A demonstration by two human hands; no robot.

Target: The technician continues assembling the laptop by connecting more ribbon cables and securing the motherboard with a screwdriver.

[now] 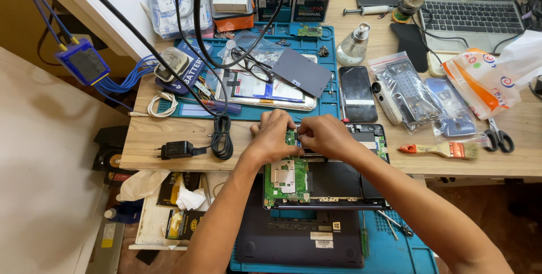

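An opened laptop base [333,181] lies at the desk's front edge, its green circuit board [285,179] exposed on the left side. My left hand [272,136] and my right hand [323,137] meet over the board's upper end. Their fingertips pinch at a small green part [291,136] between them. Which hand actually grips it is hidden by the fingers. A dark laptop cover [296,240] rests below the base on a blue mat [395,251].
A black phone [358,93], a disassembled tablet [265,88] on a blue work mat, a glass bottle [353,45], bagged parts [403,90], a brush [443,150], scissors [499,137], a power adapter [178,150] with coiled cable and an open laptop [471,9] crowd the desk.
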